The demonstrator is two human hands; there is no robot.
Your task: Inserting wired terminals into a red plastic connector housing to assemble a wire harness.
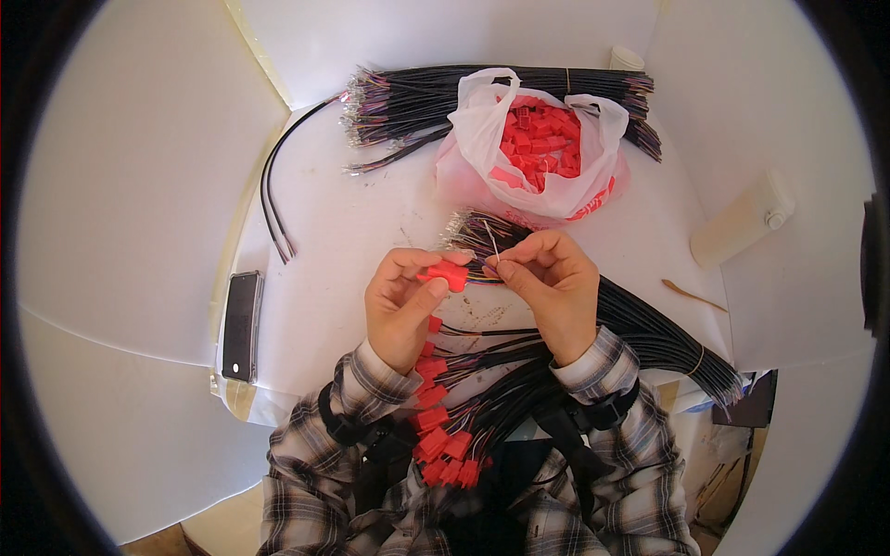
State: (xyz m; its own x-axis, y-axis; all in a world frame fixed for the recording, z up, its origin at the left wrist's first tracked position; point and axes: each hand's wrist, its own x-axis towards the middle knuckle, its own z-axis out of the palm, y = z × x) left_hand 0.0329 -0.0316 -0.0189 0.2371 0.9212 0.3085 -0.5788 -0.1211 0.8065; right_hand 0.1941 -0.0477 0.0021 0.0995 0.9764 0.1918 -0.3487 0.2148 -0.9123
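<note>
Between the thumb and fingers of my left hand (404,298) is a red plastic connector housing (450,275), its wire side turned to the right. Thin coloured wires run from it toward my right hand (554,289), which pinches a thin pale wire (493,237) standing up from the fingertips. Behind my right hand lies a bundle of black cables (640,315), with bare terminal ends fanned out just beyond my fingers. Nearer to me, several black cables fitted with red connectors (432,419) lie in a row, their connectors to the left.
A white plastic bag (477,130) full of red housings stands at the back, against a large black cable bundle (408,102). Two loose cables (270,185) curve at the left, above a phone (242,326). A cream bottle (742,221) and a brown stick (693,295) are at right.
</note>
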